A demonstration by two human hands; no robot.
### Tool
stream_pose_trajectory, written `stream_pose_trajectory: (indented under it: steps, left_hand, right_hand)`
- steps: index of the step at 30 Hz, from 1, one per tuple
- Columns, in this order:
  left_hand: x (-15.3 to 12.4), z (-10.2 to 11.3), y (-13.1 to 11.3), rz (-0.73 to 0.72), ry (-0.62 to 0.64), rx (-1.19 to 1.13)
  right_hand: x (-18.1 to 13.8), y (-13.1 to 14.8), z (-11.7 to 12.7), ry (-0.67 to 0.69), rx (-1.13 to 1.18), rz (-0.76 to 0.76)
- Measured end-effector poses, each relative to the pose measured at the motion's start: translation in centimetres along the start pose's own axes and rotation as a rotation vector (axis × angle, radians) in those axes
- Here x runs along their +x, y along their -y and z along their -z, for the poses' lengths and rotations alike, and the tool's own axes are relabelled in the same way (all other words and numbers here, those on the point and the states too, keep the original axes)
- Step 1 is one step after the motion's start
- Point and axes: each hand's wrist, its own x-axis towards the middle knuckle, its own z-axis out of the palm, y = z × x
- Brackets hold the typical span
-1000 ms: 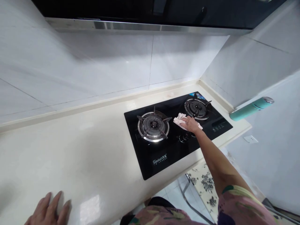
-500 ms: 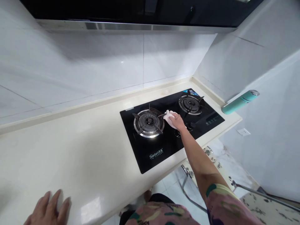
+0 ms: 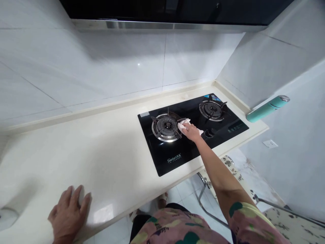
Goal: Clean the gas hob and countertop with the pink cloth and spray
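Observation:
My right hand (image 3: 192,131) presses a crumpled pale pink cloth (image 3: 183,126) onto the black glass gas stove (image 3: 167,166). The cloth lies at the right rim of the left burner (image 3: 168,126), touching or very close to one of its pot-support prongs. Part of the cloth sticks out past the hand on the right, beside a control knob (image 3: 210,133). The right burner (image 3: 212,109) stands farther back. My left hand (image 3: 69,211) rests flat on the cream countertop (image 3: 101,162) at the lower left, fingers spread, with nothing in it.
A mint-green thermos (image 3: 266,108) stands at the counter's right end. The dark range hood (image 3: 167,17) hangs above. Chairs with floral seats (image 3: 228,169) stand below the counter's front edge. A whitish object (image 3: 7,217) is cut off at the left edge.
The view has shifted, so the scene sits farther right and the left hand higher in frame. My right hand has moved the cloth slightly toward the left burner.

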Motion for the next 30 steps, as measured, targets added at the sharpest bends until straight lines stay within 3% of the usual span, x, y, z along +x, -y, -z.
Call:
stream_pose_trajectory:
  steps: [7, 12, 17, 21, 26, 30]
  left_hand:
    - [0.1, 0.1, 0.1, -0.018, 0.013, -0.007]
    - [0.1, 0.1, 0.2, -0.006, 0.038, 0.004]
    - [-0.2, 0.1, -0.2, 0.013, 0.043, 0.017]
    - [-0.5, 0.2, -0.4, 0.022, 0.027, 0.014]
    - [-0.6, 0.4, -0.6, 0.023, 0.037, 0.003]
    - [-0.6, 0.4, -0.8, 0.045, 0.048, 0.001]
  right_hand:
    - [-1.9, 1.4, -1.2, 0.042, 0.022, -0.069]
    - [-5.4, 0.0, -2.3, 0.001, 0.05, -0.139]
    - [-10.6, -3.7, -2.6, -0.134, 0.017, -0.158]
    - [-11.9, -4.9, -2.4, -0.289, -0.043, -0.139]
    - [-11.7, -2.8, -3.8, -0.215, -0.299, -0.052]
    - [-13.3, -0.7, -5.1, -0.211, -0.382, -0.004]
